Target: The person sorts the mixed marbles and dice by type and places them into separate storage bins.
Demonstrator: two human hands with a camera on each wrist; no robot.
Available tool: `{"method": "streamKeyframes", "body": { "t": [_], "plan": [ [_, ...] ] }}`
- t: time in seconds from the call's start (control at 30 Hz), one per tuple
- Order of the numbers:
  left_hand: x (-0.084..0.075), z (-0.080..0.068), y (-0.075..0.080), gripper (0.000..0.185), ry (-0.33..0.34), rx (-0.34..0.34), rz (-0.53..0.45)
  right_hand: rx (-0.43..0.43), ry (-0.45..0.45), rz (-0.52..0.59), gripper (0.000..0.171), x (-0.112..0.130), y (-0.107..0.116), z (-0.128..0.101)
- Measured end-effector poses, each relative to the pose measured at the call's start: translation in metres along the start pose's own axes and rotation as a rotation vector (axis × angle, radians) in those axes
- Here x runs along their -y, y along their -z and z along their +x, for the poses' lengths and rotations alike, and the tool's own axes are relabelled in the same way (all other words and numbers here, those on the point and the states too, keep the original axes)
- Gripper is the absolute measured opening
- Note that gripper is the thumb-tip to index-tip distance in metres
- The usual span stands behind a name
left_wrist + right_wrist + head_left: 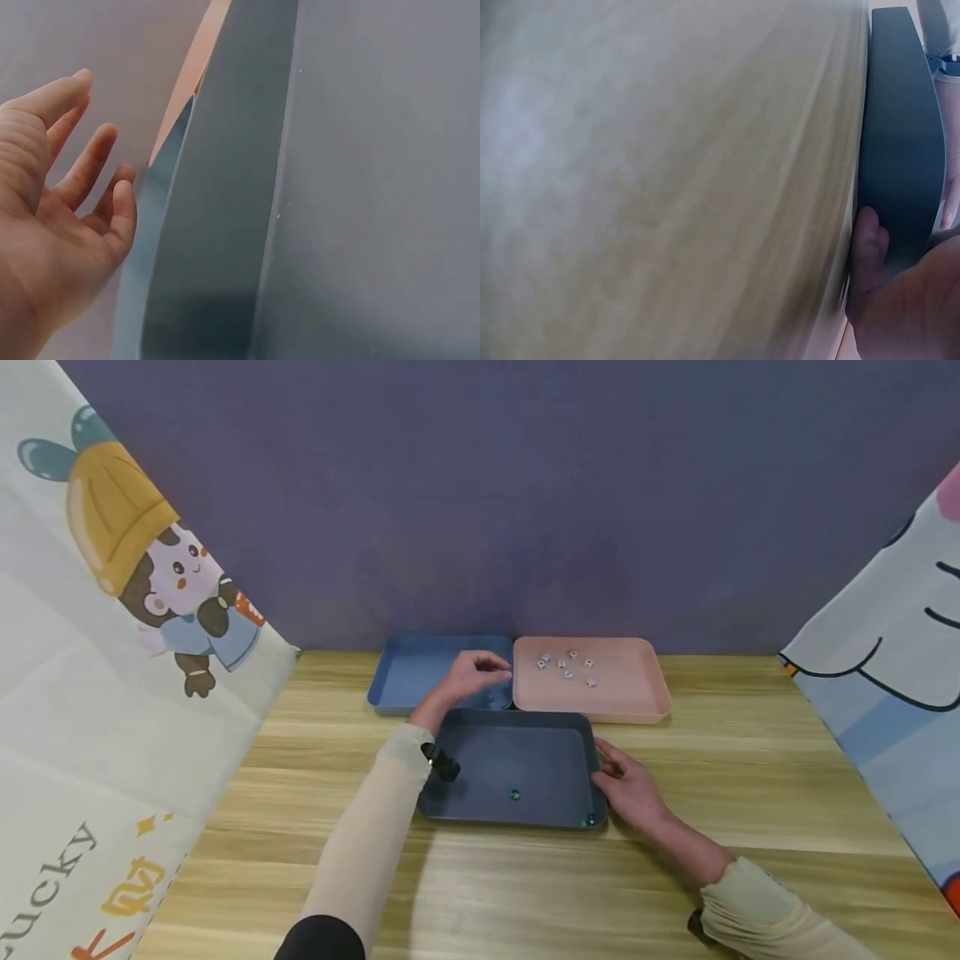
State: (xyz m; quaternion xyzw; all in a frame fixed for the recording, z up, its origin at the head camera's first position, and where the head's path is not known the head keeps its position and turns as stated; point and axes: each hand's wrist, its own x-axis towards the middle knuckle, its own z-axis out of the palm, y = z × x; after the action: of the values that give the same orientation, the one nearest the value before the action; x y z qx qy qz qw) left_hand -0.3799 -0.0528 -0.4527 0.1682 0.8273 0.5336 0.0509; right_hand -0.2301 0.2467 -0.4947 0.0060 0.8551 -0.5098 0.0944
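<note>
My left hand [474,675] is over the blue tray [401,672], near its right side. In the left wrist view that hand [64,202] has loosely bent fingers, with nothing between thumb and fingertips. At its right edge, my right hand [632,789] holds the dark grey tray [517,747], its thumb at the rim. The right wrist view shows fingers [868,247] against the tray's outer wall [900,135]. A green marble [515,795] lies toward the dark tray's front, and darker marbles [590,820] sit in its front right corner. Small glassy things [491,697] show in the blue tray.
A pink tray [626,685] with several white dice [568,675] stands right of the blue one. Both are behind the dark tray on the wooden table [750,760], against a dark back wall [525,502]. Printed cloths [67,693] flank the table.
</note>
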Motion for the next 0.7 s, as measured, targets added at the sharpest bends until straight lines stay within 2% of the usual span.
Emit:
{"method": "streamKeyframes", "body": {
  "t": [0.1, 0.2, 0.5, 0.7],
  "plan": [
    [-0.003, -0.002, 0.001, 0.021, -0.026, 0.033, 0.035, 0.0, 0.0, -0.009, 0.061, 0.0, 0.0, 0.0],
    [-0.008, -0.004, 0.0, 0.022, -0.056, 0.102, 0.101, -0.001, -0.002, -0.017, 0.061, 0.0, 0.001, 0.0],
    [-0.033, -0.015, -0.004, 0.021, -0.116, 0.403, 0.35, -0.004, 0.008, -0.019, 0.06, 0.002, 0.001, 0.001],
    [-0.052, -0.031, -0.016, 0.021, -0.09, 0.601, 0.487, -0.005, 0.002, -0.013, 0.06, 0.002, 0.001, 0.0]
  ]
}}
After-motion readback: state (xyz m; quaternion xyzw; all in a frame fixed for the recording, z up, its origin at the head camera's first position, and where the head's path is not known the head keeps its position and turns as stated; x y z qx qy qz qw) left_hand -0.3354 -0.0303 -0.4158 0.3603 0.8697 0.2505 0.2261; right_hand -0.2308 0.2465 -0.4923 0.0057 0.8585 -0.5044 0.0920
